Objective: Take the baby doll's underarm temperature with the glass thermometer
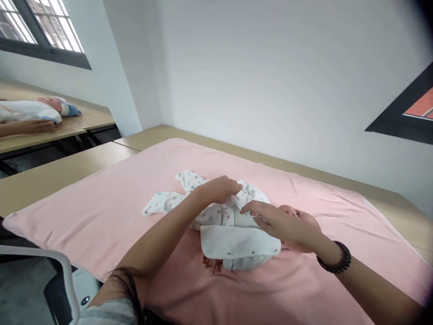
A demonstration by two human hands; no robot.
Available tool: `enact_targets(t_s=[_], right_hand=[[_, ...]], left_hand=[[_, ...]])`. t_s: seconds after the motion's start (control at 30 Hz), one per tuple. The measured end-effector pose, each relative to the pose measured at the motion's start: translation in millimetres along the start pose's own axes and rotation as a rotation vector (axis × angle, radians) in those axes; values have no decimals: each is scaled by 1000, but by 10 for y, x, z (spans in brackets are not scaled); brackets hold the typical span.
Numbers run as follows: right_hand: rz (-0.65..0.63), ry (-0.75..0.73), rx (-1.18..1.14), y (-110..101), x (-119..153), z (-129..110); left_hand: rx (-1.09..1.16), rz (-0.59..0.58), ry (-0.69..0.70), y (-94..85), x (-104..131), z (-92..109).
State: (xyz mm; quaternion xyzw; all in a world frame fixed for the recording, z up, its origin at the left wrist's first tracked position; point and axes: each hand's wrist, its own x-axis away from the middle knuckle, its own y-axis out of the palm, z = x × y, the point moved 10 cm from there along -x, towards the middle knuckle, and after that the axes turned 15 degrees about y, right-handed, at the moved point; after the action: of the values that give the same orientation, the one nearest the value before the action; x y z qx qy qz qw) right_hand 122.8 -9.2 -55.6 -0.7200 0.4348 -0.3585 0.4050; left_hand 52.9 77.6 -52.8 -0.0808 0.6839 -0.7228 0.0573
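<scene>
A baby doll lies on its back on a pink cloth, its head toward the right. It wears a white patterned outfit, with one front flap folded open toward me. My left hand is over the far side of the doll's chest, fingers closed on the white fabric. My right hand, with a dark beaded bracelet on the wrist, is over the upper chest beside the doll's chin. Its fingers are slightly bent and spread at the garment's edge. The doll's near hand shows below the flap.
Wooden tabletop shows around the cloth, with a wall behind. At the far left, another doll lies on a second table, a person's hand beside it. A white chair frame stands at the lower left.
</scene>
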Motion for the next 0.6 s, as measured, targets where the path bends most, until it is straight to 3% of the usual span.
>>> enact_targets(t_s=[0.13, 0.27, 0.43, 0.5, 0.6], right_hand=[[63, -49, 33, 21, 94, -70], [23, -54, 63, 67, 223, -127], [82, -20, 134, 83, 468, -176], [69, -38, 203, 192, 530, -225], [64, -26, 319, 372, 518, -244]], left_hand=[[171, -31, -129, -71, 232, -54], [266, -230, -263, -10, 470, 50], [102, -316, -168, -75, 478, 599], [57, -347, -87, 44, 388, 872], [32, -395, -7, 407, 208, 1162]])
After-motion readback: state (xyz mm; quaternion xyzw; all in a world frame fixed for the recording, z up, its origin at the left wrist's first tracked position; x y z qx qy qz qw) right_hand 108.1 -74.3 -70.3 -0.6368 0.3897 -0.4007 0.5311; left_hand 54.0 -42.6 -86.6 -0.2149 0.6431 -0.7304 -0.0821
